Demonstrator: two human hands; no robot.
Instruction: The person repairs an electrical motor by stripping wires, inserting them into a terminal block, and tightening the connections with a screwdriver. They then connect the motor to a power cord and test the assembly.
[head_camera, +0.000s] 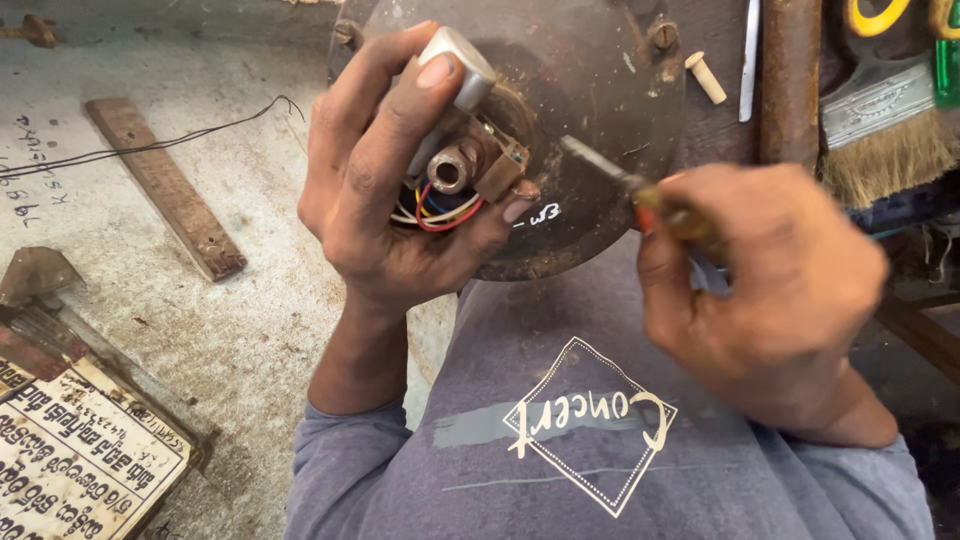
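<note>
Left hand clasps the round rusty-brown metal motor housing at its hub, hiding coloured wires (partly). Right hand grips the amber-handled screwdriver; tip blurred, handle mostly buried.

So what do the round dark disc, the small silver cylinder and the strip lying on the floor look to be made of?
Round dark disc: probably steel or iron, dull brown with rusty patches and screw heads. Small silver cylinder under the left hand: smooth, satin pale casing, likely aluminium or plastic. Strip on the floor: seemingly wood, brown and grainy, though possibly rusted metal.
</note>
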